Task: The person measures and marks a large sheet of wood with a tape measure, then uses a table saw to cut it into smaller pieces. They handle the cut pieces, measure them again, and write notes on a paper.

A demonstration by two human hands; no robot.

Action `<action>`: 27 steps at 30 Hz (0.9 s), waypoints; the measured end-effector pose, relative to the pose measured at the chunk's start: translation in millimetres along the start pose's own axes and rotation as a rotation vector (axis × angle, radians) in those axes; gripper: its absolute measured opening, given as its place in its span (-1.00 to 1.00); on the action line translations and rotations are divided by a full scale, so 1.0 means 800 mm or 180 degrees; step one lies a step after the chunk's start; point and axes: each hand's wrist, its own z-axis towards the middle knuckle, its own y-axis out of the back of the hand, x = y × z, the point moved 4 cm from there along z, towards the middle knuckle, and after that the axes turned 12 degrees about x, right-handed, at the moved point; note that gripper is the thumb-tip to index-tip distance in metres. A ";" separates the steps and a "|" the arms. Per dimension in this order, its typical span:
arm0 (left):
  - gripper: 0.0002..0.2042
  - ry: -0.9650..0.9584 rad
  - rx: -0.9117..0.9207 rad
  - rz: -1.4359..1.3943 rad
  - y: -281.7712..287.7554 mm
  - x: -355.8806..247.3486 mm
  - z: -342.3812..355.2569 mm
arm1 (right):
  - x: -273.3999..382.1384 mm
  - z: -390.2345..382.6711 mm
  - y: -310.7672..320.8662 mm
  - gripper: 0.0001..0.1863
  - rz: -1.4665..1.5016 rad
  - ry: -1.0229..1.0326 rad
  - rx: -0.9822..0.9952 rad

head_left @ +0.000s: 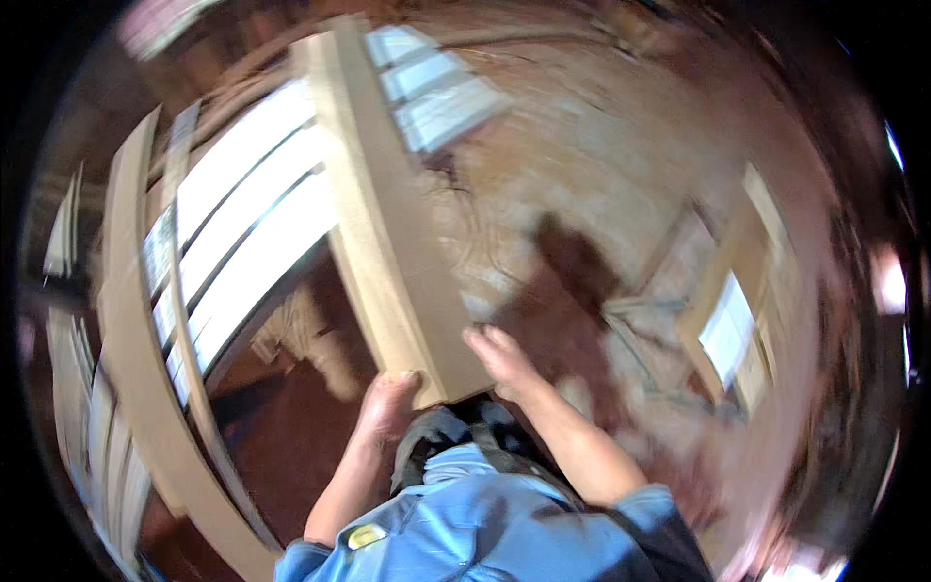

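One left hand [391,396] and one right hand [505,364], fingers gripping, held the plank [412,257] by opposite edges, I judged remotely, for balance.

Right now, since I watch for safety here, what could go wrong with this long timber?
The left hand and right hand are both at the near end of the long timber, so its far end might swing or dip. A sideways swing could knock the long board on the left. Bare hands could catch splinters.
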 end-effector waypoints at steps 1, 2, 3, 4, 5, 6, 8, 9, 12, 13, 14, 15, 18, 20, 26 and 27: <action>-0.47 -0.0017 -0.0125 -0.0227 -0.003 0.004 -0.003 | -0.007 -0.001 0.009 -0.51 -0.0458 -0.0168 -0.0540; -0.45 -0.0083 -0.0912 -0.0058 0.003 0.005 -0.014 | -0.009 -0.010 0.011 -0.55 -0.0079 0.0086 -0.0114; -0.43 -0.0082 -0.0478 -0.0738 -0.005 0.011 -0.009 | -0.003 -0.013 0.021 -0.54 -0.0945 0.0340 -0.0148; -0.51 0.0073 -0.0501 -0.0921 -0.002 0.006 -0.008 | -0.010 -0.025 0.027 -0.63 -0.0483 0.0246 -0.0255; -0.57 0.0076 -0.0734 -0.0797 0.006 0.004 -0.007 | -0.011 -0.033 0.030 -0.72 -0.0021 0.0334 -0.0199; -0.66 -0.0156 -0.0745 -0.0020 0.017 -0.008 -0.017 | -0.015 -0.044 0.041 -0.73 -0.0028 0.0155 -0.0366; -0.78 -0.0320 -0.0445 -0.0071 0.041 -0.018 -0.021 | -0.014 -0.064 0.063 -0.74 -0.0094 0.0115 -0.0446; -0.83 -0.0355 0.0206 -0.0016 0.045 -0.022 -0.024 | -0.015 -0.077 0.077 -0.74 -0.0148 0.0086 -0.0541; -0.84 -0.0266 -0.0244 0.0038 0.098 -0.020 -0.031 | -0.047 -0.134 0.122 -0.72 -0.0189 -0.0064 -0.1150; -0.84 -0.0367 -0.0153 0.0041 0.104 -0.020 -0.027 | -0.056 -0.152 0.147 -0.72 -0.0109 -0.0130 -0.1323; -0.81 -0.0293 -0.0054 -0.0080 0.107 -0.016 -0.027 | -0.063 -0.174 0.176 -0.72 0.0140 0.0037 -0.1481; -0.77 -0.0132 0.0272 -0.0206 0.101 -0.013 -0.022 | -0.073 -0.197 0.206 -0.72 0.0359 0.0060 -0.1686; -0.71 -0.0725 0.0428 0.0271 0.071 -0.006 -0.021 | -0.088 -0.257 0.312 -0.72 0.0565 0.0190 -0.2267; -0.58 -0.0994 -0.0170 0.0338 0.057 0.018 -0.031 | -0.088 -0.280 0.382 -0.73 0.0094 0.0182 -0.2170; -0.76 -0.1019 -0.1766 0.0995 0.046 0.180 -0.130 | -0.099 -0.316 0.498 -0.78 0.0289 0.0320 -0.1941; -0.79 -0.0206 -0.2677 0.1164 0.058 0.219 -0.143 | -0.105 -0.325 0.512 -0.75 0.0378 0.0076 -0.1926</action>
